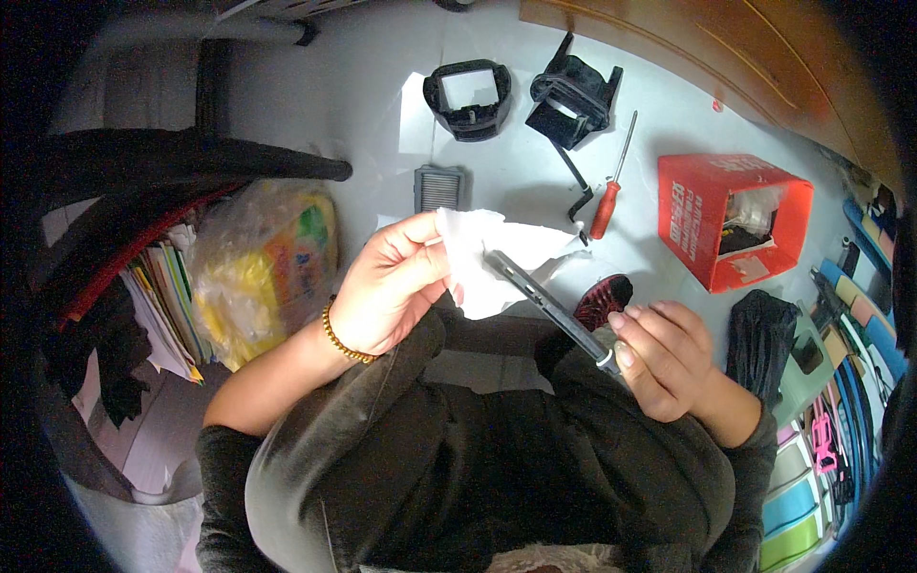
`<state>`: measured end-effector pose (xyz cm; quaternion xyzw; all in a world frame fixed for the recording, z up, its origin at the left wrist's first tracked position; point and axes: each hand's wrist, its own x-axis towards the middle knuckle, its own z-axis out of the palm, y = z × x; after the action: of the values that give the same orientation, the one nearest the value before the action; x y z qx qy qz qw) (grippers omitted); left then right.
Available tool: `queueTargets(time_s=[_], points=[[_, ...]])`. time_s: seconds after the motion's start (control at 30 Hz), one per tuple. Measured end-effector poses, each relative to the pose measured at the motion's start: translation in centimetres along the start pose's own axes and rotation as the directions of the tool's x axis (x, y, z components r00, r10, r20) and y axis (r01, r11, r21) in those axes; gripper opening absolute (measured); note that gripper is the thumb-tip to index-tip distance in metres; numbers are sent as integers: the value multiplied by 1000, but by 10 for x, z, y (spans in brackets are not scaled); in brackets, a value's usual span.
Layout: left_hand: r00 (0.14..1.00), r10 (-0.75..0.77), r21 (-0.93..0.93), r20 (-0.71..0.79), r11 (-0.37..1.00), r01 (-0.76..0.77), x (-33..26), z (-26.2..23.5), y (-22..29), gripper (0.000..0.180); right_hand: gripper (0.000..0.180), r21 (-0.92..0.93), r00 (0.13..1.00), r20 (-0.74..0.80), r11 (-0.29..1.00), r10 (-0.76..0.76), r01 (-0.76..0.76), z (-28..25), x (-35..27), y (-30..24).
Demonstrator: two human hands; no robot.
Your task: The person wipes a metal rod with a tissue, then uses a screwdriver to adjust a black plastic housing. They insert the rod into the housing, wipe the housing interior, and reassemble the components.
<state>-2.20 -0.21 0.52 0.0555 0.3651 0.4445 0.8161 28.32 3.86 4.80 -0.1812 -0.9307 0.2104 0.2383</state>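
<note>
Item: long, flat grey bar point(544, 301), a slim strip with a dark slot along its face and a small round end piece at its lower end. Held slantwise over the lap, running from 11 o'clock down to 5 o'clock.

Right hand point(669, 361): closed around the bar's lower end, thumb and fingertips pinching beside the round end piece; this seems to steady the bar so its upper length stands free.

Left hand point(392, 286): fingers pinched shut on a crumpled white tissue point(487, 258), which drapes over and behind the bar's upper end, touching it, apparently so the paper can bear on the surface. A bead bracelet point(341, 341) circles the wrist.

Surroundings, outward, on the pale floor point(382, 86):
- Small grey ribbed filter point(438, 187), at 12 o'clock of the left hand, lying flat.
- Black square frame part point(469, 97), farther at 12 o'clock; a second black housing point(573, 98) just beside it at 3 o'clock.
- Red-handled screwdriver point(611, 186), at 1 o'clock of the tissue, near a bent black rod, within reach.
- Red carton point(731, 220), open-sided, at 1 o'clock of the right hand.
- Dark red brush-like piece point(604, 298), touching the bar's far side in view; contact uncertain.
- Clear plastic bag point(263, 267) with yellow contents, at 9 o'clock of the left hand.
</note>
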Motion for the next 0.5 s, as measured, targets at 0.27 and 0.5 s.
queueTargets(time_s=[0.27, 0.5], points=[[997, 46, -92, 54, 995, -41, -8, 2, 6, 28, 22, 5, 999, 26, 1000, -21, 21, -1, -3, -6], [998, 65, -57, 18, 996, -63, -13, 7, 12, 27, 11, -155, 997, 22, 985, -71, 74, 0, 7, -3]])
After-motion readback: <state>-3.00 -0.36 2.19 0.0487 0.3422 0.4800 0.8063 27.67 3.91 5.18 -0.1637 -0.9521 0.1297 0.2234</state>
